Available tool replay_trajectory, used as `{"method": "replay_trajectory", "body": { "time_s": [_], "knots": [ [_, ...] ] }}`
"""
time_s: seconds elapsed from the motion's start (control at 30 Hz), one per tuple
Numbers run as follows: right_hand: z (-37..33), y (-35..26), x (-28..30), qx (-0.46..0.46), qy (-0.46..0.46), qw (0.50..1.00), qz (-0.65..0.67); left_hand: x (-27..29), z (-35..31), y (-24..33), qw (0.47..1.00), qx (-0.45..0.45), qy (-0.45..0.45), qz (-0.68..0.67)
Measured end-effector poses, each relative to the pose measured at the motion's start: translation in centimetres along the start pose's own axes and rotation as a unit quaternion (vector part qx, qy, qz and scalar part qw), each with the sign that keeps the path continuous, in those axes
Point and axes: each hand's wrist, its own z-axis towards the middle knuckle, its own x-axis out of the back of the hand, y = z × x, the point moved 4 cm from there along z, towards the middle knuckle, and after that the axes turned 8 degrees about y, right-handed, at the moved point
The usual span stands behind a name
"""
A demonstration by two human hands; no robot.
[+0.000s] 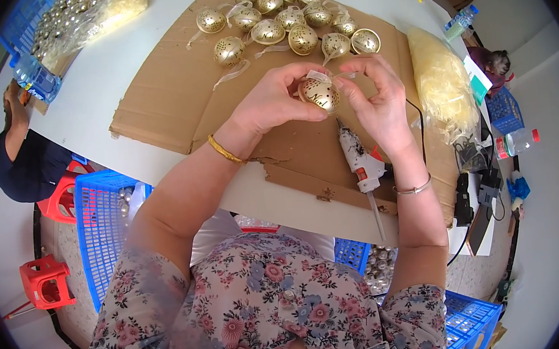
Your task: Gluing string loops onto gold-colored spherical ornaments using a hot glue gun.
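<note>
A gold ball ornament (pixel 318 97) with dark lettering and small holes is gripped between the thumb and fingers of my left hand (pixel 278 99). Sheer white ribbon (pixel 319 76) sits at its top. My right hand (pixel 381 99) is closed in a pinch on the ribbon's end, its thumb close beside the ball. Below the hands, a white hot glue gun (pixel 363 162) with a glue stick in its back lies on the cardboard sheet (pixel 172 91). Beyond them, several similar gold ornaments (pixel 303 39) with ribbons rest on the cardboard.
At right lies a clear bag of pale yellow ribbons (pixel 441 84). A bag of ornaments (pixel 70 23) and a blue-labelled bottle (pixel 35 77) are at far left. Blue baskets (pixel 101 223) flank me, near a red stool (pixel 46 281). Two people (pixel 22 160) work nearby.
</note>
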Motion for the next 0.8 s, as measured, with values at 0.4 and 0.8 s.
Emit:
{"method": "replay_trajectory", "body": {
  "time_s": [0.4, 0.8],
  "knots": [
    [0.0, -0.7, 0.2, 0.073, -0.052, 0.995, -0.039, 0.3, 0.3, 0.6, 0.982, -0.139, 0.086, 0.097],
    [0.0, -0.7, 0.0, 0.051, -0.057, 0.997, -0.022, -0.5, -0.7, 3.0, 0.857, -0.342, 0.176, 0.343]
  ]
}}
